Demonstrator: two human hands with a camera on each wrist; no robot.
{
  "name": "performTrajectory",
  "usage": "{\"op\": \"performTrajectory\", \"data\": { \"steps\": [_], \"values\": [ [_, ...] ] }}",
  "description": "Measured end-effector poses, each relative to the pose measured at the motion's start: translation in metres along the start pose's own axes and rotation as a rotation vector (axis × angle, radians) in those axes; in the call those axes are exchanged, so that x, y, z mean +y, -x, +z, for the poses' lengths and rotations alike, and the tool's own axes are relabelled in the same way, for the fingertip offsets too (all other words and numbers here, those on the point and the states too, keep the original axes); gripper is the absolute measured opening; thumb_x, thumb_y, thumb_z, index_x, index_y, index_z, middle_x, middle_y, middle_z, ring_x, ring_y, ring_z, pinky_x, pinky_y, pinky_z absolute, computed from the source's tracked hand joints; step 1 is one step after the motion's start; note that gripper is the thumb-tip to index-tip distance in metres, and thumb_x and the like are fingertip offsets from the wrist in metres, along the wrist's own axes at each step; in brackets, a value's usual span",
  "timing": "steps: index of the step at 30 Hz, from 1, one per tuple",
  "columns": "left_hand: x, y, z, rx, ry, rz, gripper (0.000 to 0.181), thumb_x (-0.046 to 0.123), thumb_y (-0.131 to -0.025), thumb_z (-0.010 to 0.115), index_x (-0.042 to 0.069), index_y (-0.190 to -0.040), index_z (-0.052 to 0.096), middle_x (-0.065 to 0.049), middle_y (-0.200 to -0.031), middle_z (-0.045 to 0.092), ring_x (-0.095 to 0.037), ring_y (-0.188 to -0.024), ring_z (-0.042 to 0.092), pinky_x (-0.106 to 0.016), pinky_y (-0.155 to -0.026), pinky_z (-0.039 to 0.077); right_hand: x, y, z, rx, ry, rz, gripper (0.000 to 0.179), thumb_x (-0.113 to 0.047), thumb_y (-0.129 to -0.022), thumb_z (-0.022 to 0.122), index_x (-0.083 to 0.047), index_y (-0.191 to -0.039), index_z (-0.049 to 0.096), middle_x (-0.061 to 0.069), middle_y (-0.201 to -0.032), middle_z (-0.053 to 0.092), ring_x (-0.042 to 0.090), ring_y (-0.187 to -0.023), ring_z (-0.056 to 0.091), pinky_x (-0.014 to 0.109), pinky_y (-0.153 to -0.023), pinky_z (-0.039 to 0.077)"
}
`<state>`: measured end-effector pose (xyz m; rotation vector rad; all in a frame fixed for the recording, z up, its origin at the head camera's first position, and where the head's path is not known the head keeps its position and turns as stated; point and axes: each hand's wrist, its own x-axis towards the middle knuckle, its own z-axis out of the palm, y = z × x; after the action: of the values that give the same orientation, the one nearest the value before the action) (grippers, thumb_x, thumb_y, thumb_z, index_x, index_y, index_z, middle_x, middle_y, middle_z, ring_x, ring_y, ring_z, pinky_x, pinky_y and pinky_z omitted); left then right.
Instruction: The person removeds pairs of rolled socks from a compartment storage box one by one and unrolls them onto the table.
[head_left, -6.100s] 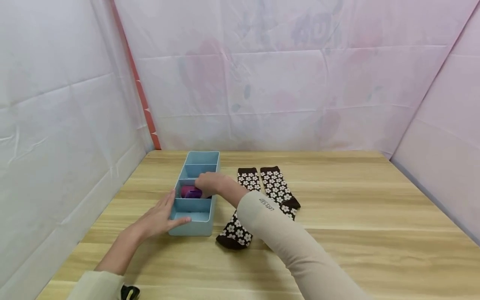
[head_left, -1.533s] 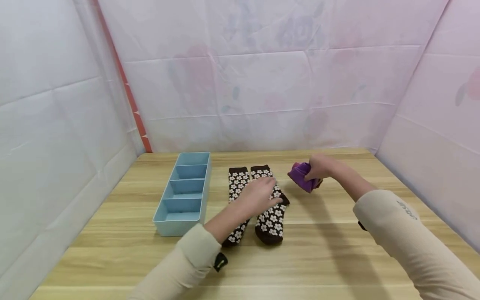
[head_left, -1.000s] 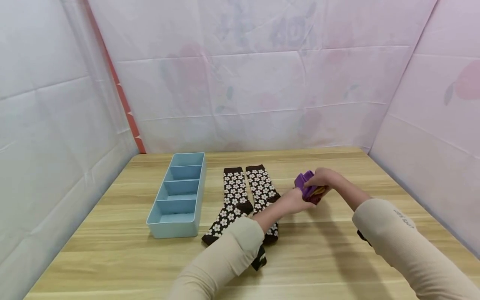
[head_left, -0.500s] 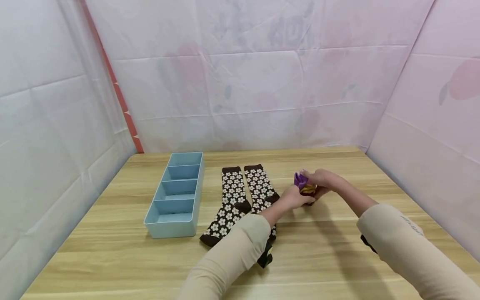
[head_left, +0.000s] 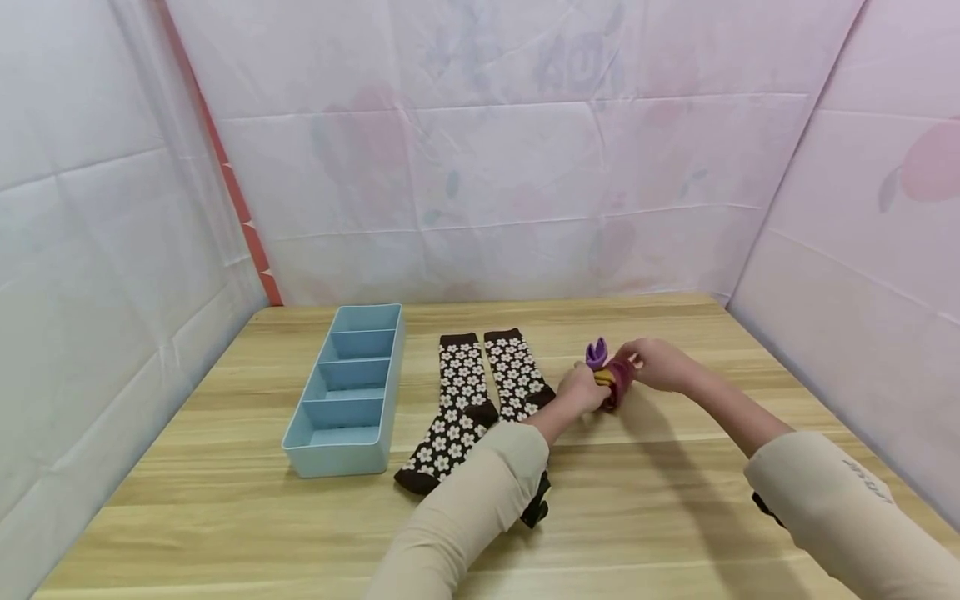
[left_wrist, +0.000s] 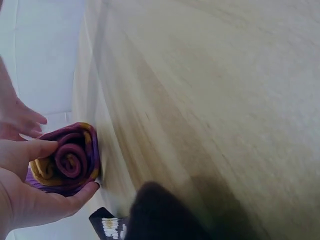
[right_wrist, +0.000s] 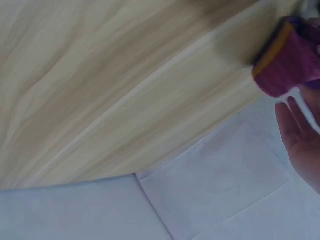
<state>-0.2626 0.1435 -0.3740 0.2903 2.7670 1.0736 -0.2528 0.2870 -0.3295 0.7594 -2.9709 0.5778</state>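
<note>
Over the right part of the table, my left hand (head_left: 581,390) holds a rolled-up pair of purple, maroon and mustard socks (head_left: 619,379). The left wrist view shows thumb and fingers pinching the sock roll (left_wrist: 70,160), its spiral end facing the camera. A purple tip of fabric sticks up above the hand. My right hand (head_left: 660,364) is at the roll's right side; in the right wrist view its fingers (right_wrist: 287,122) are extended just below the maroon fabric. Left of the hands lie two dark brown flowered socks (head_left: 459,392), flat and side by side, partly covered by the left forearm.
A light blue box (head_left: 337,458) with several compartments in a row stands on the left of the wooden table (head_left: 225,517). White, pinkish fabric walls (head_left: 480,183) rise behind the table and at both sides.
The purple socks have come out of the blue box and moved right. My left hand left the box, crossed over and took hold of them. The right hand's grip has loosened, its fingers now straighter.
</note>
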Motion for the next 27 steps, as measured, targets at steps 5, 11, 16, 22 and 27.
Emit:
{"op": "performTrajectory", "data": {
  "steps": [5, 11, 16, 22, 27],
  "values": [
    [0.001, -0.001, -0.005, -0.044, -0.042, 0.039, 0.041, 0.016, -0.081, 0.068, 0.0, -0.115, 0.053, -0.01, -0.094, 0.059, -0.016, -0.079, 0.055, -0.024, -0.069, 0.045, 0.014, 0.001, 0.013, 0.068, 0.166, -0.263, 0.019, 0.011, -0.077, 0.063, 0.006, -0.095, 0.064, 0.014, -0.085, 0.062, 0.032, -0.081, 0.061, 0.043, -0.07, 0.049],
    [0.002, 0.001, -0.011, -0.023, -0.222, 0.113, 0.074, 0.027, -0.078, 0.074, 0.005, -0.136, 0.034, -0.01, -0.128, 0.044, -0.019, -0.117, 0.043, -0.024, -0.091, 0.038, 0.019, 0.004, 0.019, 0.036, 0.147, -0.147, 0.026, -0.001, -0.074, 0.073, 0.005, -0.097, 0.064, 0.009, -0.086, 0.06, 0.026, -0.079, 0.059, 0.04, -0.069, 0.048],
    [0.004, 0.006, -0.016, -0.057, -0.555, 0.319, 0.087, 0.041, -0.075, 0.073, 0.01, -0.142, 0.027, -0.007, -0.147, 0.021, -0.022, -0.136, 0.011, -0.029, -0.106, 0.018, 0.015, 0.006, 0.019, 0.027, 0.107, -0.091, 0.028, -0.007, -0.072, 0.076, 0.003, -0.095, 0.064, 0.006, -0.083, 0.058, 0.019, -0.073, 0.055, 0.036, -0.065, 0.046],
    [0.004, 0.012, -0.011, -0.097, -0.68, 0.413, 0.052, 0.041, -0.087, 0.06, 0.012, -0.129, 0.046, 0.001, -0.123, 0.052, -0.014, -0.115, 0.046, -0.028, -0.093, 0.038, 0.014, 0.011, 0.013, -0.005, -0.026, -0.028, 0.019, -0.001, -0.078, 0.067, 0.005, -0.095, 0.065, 0.008, -0.087, 0.062, 0.024, -0.078, 0.058, 0.038, -0.067, 0.047],
    [0.005, 0.02, -0.002, -0.059, -0.72, 0.443, 0.047, 0.044, -0.086, 0.06, 0.014, -0.121, 0.049, 0.002, -0.108, 0.058, -0.01, -0.095, 0.055, -0.026, -0.074, 0.047, 0.021, 0.013, 0.007, 0.023, -0.089, 0.016, 0.012, 0.005, -0.081, 0.059, 0.005, -0.09, 0.067, 0.011, -0.085, 0.066, 0.025, -0.08, 0.061, 0.038, -0.068, 0.049]
  ]
}}
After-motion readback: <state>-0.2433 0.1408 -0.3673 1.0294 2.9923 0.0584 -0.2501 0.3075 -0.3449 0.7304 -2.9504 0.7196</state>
